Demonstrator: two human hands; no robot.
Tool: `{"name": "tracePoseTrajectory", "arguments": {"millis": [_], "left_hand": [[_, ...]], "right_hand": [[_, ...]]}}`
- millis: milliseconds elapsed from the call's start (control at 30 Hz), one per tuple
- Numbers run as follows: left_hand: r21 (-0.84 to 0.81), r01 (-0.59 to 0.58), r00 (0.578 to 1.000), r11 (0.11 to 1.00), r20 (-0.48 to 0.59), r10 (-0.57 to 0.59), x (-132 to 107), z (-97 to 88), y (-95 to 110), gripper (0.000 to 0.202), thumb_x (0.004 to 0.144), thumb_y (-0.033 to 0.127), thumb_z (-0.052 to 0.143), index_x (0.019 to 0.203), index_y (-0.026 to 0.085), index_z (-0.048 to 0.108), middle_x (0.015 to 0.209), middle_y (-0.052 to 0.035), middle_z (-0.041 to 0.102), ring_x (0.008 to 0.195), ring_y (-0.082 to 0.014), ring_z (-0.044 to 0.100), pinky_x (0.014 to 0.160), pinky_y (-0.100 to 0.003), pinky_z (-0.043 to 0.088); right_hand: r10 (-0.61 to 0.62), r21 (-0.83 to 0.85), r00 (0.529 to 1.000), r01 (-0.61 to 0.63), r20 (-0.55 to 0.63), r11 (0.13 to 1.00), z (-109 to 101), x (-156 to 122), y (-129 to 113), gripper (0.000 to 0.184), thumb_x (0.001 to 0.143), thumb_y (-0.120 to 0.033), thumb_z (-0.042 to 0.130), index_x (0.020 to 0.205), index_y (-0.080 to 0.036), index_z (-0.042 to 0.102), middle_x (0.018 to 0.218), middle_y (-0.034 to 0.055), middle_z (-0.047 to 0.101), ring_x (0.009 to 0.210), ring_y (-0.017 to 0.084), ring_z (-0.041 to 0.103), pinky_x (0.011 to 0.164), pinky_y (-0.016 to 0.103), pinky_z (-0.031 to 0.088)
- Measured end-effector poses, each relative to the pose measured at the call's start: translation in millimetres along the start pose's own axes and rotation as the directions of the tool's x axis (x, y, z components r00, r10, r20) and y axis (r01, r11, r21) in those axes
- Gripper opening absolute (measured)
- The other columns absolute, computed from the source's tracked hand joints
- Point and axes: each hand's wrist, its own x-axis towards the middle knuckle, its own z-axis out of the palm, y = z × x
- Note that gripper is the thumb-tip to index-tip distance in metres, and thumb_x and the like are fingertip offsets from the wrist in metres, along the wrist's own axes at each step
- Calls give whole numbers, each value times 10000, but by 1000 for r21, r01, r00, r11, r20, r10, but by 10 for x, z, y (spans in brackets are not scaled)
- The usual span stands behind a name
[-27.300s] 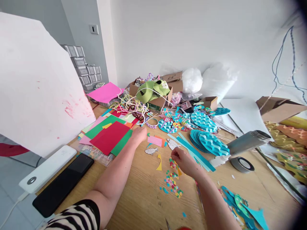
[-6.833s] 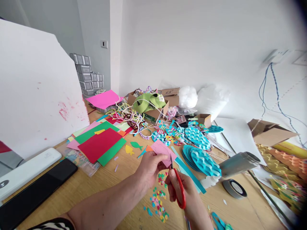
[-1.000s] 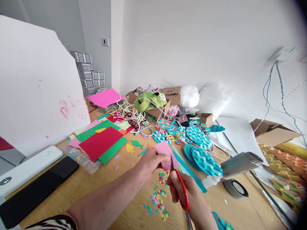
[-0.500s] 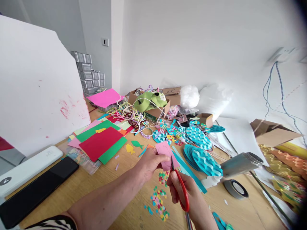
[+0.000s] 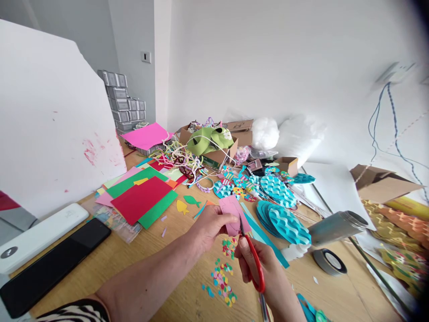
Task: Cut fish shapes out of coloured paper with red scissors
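My left hand [image 5: 214,223] pinches a piece of pink paper [image 5: 231,208] with pencil lines drawn on it. Red-handled scissors [image 5: 255,264] are gripped in my right hand [image 5: 258,264], and their dark blades reach into the paper from below, close to my left fingertips. Beneath both hands, small colourful paper dots [image 5: 223,279] are scattered over the wooden table [image 5: 174,277]. A yellow paper fish [image 5: 182,207] and a green paper fish [image 5: 191,200] lie to the left of the held paper.
Red card [image 5: 142,199] and green sheets lie to the left, near a black phone [image 5: 56,264] and a white power bank [image 5: 40,232]. At right are turquoise wavy discs [image 5: 288,223], a metal bottle [image 5: 338,227] and a tape roll [image 5: 330,262]. Behind stand craft boxes [image 5: 216,156].
Both hands, with the paper and scissors, have shifted very slightly to the right and up in the view. The blades remain at the pink paper.
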Motion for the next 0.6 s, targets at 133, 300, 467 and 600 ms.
{"name": "tracePoseTrajectory", "arguments": {"millis": [133, 300, 467, 600], "left_hand": [[20, 0, 1000, 1000, -3, 0, -1, -4, -3, 265, 569, 279, 659, 733, 74, 695, 726, -89, 671, 640, -126, 557, 624, -249, 414], [23, -4, 1000, 1000, -20, 5, 0, 1, -14, 276, 549, 284, 664, 736, 83, 694, 692, -64, 652, 616, -122, 543, 632, -261, 418], [50, -12, 1000, 999, -14, 13, -3, -6, -14, 271, 553, 285, 658, 730, 81, 691, 700, -70, 654, 628, -128, 544, 641, -265, 418], [66, -13, 1000, 998, -12, 14, -3, -14, -12, 269, 560, 282, 645, 734, 82, 690, 706, -76, 660, 629, -131, 546, 636, -264, 414]], "right_hand": [[0, 8, 1000, 0, 1, 1000, 2, -3, -11, 542, 789, -716, 514, 711, -182, 561, 402, -55, 470, 369, 116, 457, 417, 226, 305], [-26, 4, 1000, 26, 12, 1000, -11, -9, -29, 549, 790, -723, 511, 706, -181, 543, 424, -48, 497, 390, 115, 480, 439, 224, 329], [-24, -5, 999, 25, 25, 1000, -20, -10, -42, 589, 787, -764, 461, 699, -186, 526, 420, -49, 489, 382, 111, 473, 428, 220, 312], [-15, -12, 1000, 15, 15, 1000, -5, -16, -44, 575, 766, -767, 484, 685, -199, 514, 406, -51, 482, 371, 115, 455, 419, 226, 315]]}}
